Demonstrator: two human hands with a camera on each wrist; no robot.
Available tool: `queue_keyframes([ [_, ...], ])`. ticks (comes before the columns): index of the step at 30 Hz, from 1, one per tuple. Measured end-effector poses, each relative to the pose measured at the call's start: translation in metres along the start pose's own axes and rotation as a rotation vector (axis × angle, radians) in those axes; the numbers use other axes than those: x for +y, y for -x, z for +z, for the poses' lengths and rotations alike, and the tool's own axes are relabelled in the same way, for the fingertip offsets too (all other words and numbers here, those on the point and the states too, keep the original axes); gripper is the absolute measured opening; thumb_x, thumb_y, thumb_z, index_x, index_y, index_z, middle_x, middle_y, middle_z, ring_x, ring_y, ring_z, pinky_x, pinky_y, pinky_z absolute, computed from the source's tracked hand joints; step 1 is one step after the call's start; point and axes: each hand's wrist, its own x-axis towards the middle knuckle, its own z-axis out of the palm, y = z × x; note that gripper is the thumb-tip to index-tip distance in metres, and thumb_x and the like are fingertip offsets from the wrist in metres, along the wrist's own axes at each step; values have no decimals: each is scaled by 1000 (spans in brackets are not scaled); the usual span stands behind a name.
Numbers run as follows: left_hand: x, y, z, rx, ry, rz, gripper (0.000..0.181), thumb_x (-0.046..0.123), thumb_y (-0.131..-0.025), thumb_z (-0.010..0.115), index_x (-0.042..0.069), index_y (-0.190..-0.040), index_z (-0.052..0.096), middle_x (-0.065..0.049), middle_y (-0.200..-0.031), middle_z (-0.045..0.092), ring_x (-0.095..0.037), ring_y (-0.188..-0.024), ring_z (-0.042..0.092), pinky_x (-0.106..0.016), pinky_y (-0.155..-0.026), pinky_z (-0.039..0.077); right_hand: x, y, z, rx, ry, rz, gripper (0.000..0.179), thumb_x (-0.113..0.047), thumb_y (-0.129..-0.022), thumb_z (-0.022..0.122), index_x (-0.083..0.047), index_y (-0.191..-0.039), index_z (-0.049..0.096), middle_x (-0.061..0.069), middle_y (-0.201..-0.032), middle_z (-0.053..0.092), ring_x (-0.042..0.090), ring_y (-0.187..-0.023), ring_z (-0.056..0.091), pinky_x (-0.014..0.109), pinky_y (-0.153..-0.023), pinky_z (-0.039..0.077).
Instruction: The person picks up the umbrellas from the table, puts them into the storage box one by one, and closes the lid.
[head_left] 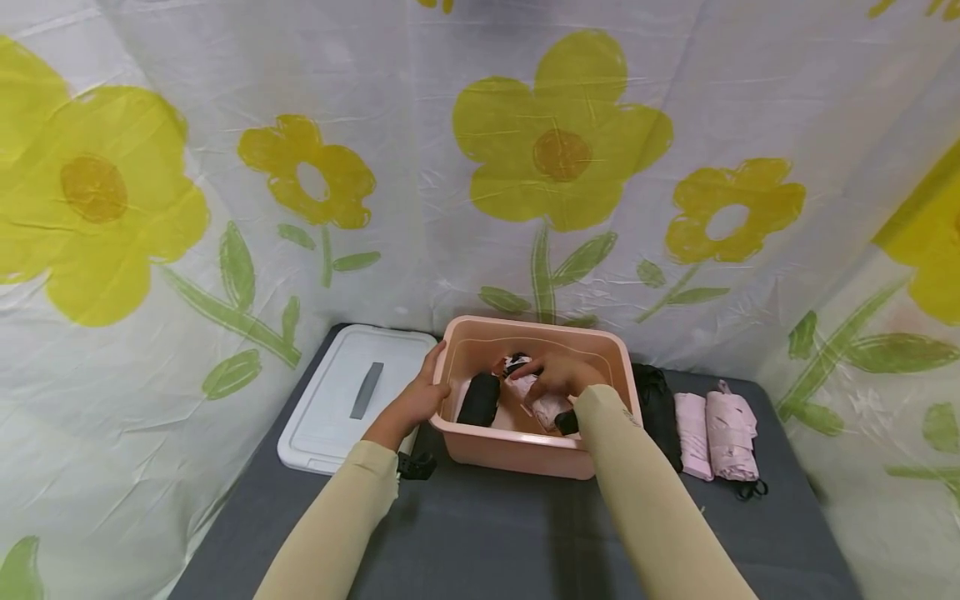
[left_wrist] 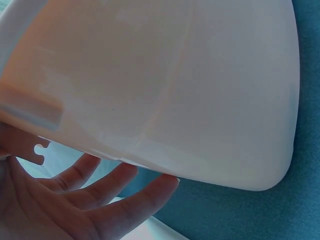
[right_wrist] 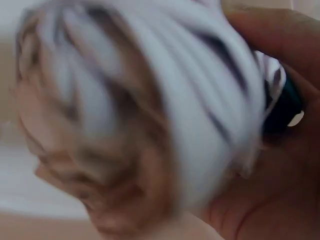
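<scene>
A pink plastic bin (head_left: pixel 517 454) stands on the dark table, and my left hand (head_left: pixel 415 398) holds its left rim, thumb over the edge. In the left wrist view the fingers (left_wrist: pixel 130 202) lie along the bin's outer side. My right hand (head_left: pixel 562 375) reaches inside and grips a pale pink folded umbrella (head_left: pixel 551 408). Close up in the right wrist view, that umbrella (right_wrist: pixel 200 100) looks blurred, its gathered folds in front of the palm and a dark end piece near the thumb. A black rolled umbrella (head_left: pixel 480 400) lies in the bin's left part.
Left of the bin lies a white lid (head_left: pixel 318 417) with a grey handle. To the right are a black folded bundle (head_left: pixel 657 408), a slim pink folded umbrella (head_left: pixel 693 435) and a thicker pink one (head_left: pixel 731 433). A flower-printed curtain (head_left: pixel 420 167) rises behind the table.
</scene>
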Motion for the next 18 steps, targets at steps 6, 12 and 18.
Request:
queue_keyframes([
  [6, 2, 0, 1, 8, 6, -5, 80, 5, -92, 44, 37, -154, 5, -17, -160, 15, -38, -135, 37, -48, -92, 48, 0, 0, 5, -8, -38, 34, 51, -15, -80, 75, -28, -129, 64, 8, -134, 54, 15, -61, 41, 28, -53, 38],
  [12, -1, -1, 1, 7, 10, 1, 80, 6, -92, 44, 38, -154, 5, -17, -160, 15, -39, -135, 37, -50, -93, 48, -4, 5, 5, -77, -82, 95, 52, -12, -87, 66, -24, -137, 57, 6, -117, 60, 14, -55, 35, 35, -55, 42],
  [18, -2, -2, 0, -5, 18, -9, 81, 4, -91, 43, 36, -154, 5, -17, -161, 13, -40, -136, 35, -51, -92, 48, -6, 8, 6, -162, -246, 116, 59, -3, -92, 55, -17, -147, 43, 14, -137, 46, 27, -92, 58, 46, -81, 54],
])
